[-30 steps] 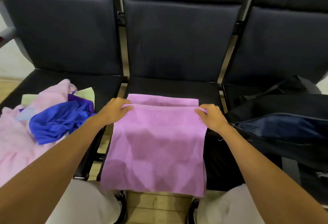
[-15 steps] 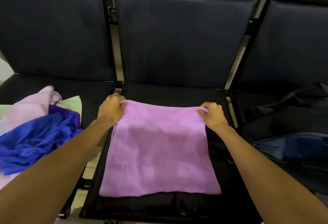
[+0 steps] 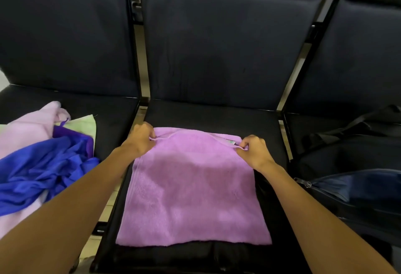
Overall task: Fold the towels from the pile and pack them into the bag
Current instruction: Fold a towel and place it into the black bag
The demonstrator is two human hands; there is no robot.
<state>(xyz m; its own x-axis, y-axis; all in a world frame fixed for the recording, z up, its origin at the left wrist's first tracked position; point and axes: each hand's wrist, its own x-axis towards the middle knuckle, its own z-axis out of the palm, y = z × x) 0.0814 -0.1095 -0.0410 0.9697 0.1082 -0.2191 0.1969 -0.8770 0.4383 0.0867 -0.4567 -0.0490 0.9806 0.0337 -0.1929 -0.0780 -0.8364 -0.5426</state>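
Towel: the purple towel (image 3: pixel 193 189) lies flat on the middle seat (image 3: pixel 217 117), folded double, its near edge toward you and its far edge under your fingers.
Left grip: your left hand (image 3: pixel 141 138) has its fingers curled round the far left corner, pinching the hem.
Right grip: your right hand (image 3: pixel 253 151) pinches the far right corner the same way, with a small label showing just beside it.
Key relation: the cloth runs from both hands toward you. The edge you hold spans left to right, and each hand sits on its own corner, so neither is nearer. The next fold probably turns on which corner travels across.
Material: soft terry, thick, with a ribbed band along the left side. Expect it to sag between your hands.
Pile: pink, blue and pale green towels (image 3: pixel 39 161) lie crumpled on the left seat.
Bag: the dark bag (image 3: pixel 355 193) sits on the right seat, zip open, nearer your right hand.
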